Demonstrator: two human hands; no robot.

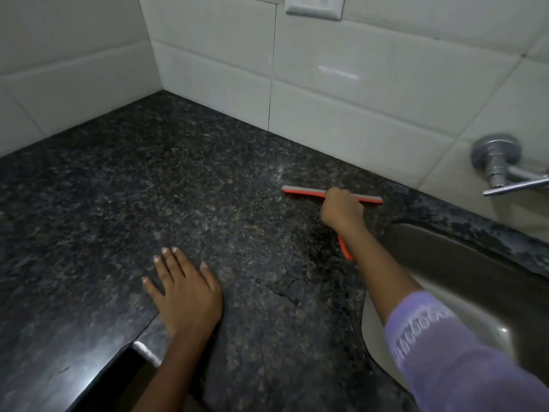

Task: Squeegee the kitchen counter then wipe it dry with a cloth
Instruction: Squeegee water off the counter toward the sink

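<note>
My left hand [185, 295] lies flat, fingers straight, on the dark speckled granite counter [148, 188]; at two o'clock my right hand [341, 211] grips the orange plastic squeegee [303, 191], blade near the wall; tilting it risks streaks

The right hand [341, 211] covers the middle of the orange squeegee [303, 191], so where blade joins handle is hidden, and most of the handle lies under the wrist and forearm with only a short orange stretch showing below it. The wall socket [315, 7] is cut by the top edge, the tap [502, 168] and the sink [463, 269] run out at the right edge, and the lilac sleeve [451, 358] leaves at the bottom right corner. The tap is blurred, perhaps by motion, and the desk [148, 188] front at lower left is too dark to read.
</note>
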